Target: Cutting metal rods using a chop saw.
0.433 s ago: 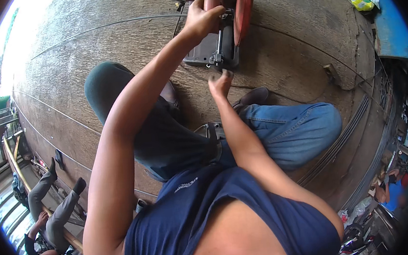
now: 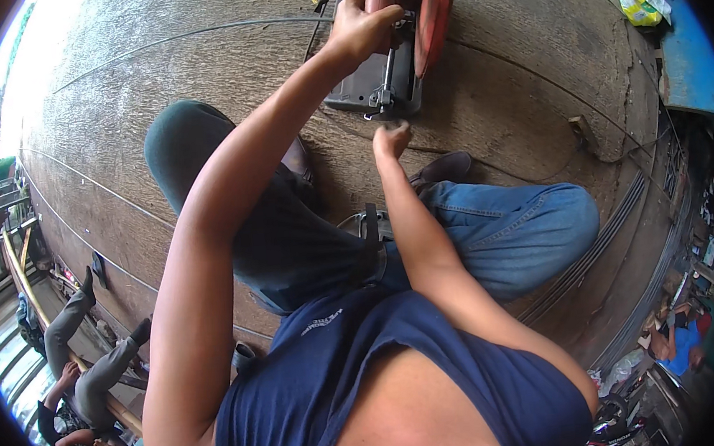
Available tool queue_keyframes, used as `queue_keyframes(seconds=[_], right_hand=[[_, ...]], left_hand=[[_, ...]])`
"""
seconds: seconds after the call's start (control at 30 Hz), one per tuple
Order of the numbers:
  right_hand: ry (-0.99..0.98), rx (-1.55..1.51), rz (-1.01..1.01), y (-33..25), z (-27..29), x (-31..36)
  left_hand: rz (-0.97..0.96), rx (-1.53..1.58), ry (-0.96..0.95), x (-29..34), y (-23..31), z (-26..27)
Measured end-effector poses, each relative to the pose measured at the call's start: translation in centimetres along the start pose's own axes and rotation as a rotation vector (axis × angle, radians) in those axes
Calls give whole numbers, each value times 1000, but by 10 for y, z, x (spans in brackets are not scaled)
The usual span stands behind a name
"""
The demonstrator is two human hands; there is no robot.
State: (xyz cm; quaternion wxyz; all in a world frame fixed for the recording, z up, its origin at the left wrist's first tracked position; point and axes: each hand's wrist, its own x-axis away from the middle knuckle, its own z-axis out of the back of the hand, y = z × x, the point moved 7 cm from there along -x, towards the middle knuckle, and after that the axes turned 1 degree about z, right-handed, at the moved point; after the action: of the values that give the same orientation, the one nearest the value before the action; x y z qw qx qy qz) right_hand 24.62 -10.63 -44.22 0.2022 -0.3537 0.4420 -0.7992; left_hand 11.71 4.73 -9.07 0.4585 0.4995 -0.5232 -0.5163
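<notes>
A chop saw point(image 2: 363, 88) with a red blade guard point(image 2: 439, 19) stands on the boards ahead of me. My left hand point(image 2: 361, 28) reaches to its clamp, thumb stretched to the right. A long thin metal rod point(image 2: 216, 31) runs from the left into this hand's grip, though the fingers on its far side are partly hidden. The clamp's screw point(image 2: 388, 71) extends toward me along the saw base. At the screw's near end, my right hand point(image 2: 392, 139) is closed on the clamp handle, which its fingers mostly cover.
Bundled thin rods point(image 2: 598, 250) lie on the floor to the right. Beyond are a small block point(image 2: 582, 131), a blue panel point(image 2: 692, 58) and a yellow bag point(image 2: 637, 4). Another person's legs point(image 2: 105, 373) extend at the lower left. Scattered items crowd the right edge.
My right hand has turned at the clamp handle, its fingers now curled in and slightly farther right. The left hand keeps its place at the clamp; the whole view has shifted a little.
</notes>
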Motion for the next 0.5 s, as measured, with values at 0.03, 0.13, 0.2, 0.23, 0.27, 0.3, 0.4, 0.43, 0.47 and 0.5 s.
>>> queue_keyframes(seconds=[0.03,0.13,0.2,0.23,0.27,0.3,0.4,0.43,0.47,0.5], right_hand=[[-65,6,-8,2,-5,1],[-255,29,-21,-1,-12,-2],[-377,47,-29,-9,-12,-2],[-436,56,-33,-13,-14,-1],[-378,-800,-481,-4,-22,5],[-467,-1043,-626,-9,-27,12],[-374,-964,-669,-11,-23,30],[-376,-964,-667,-17,-20,38],[-189,-272,-64,-42,12,36],[10,427,529,-85,24,56]], left_hand=[[4,-3,2,1,0,3],[0,-42,17,4,-1,13],[115,67,-19,7,-6,10],[116,70,-19,7,-4,11],[113,58,-16,6,-3,11],[110,46,-14,6,-2,10],[100,42,-1,7,1,4],[98,42,-1,6,2,2],[80,33,10,8,3,4],[58,24,25,9,5,8]])
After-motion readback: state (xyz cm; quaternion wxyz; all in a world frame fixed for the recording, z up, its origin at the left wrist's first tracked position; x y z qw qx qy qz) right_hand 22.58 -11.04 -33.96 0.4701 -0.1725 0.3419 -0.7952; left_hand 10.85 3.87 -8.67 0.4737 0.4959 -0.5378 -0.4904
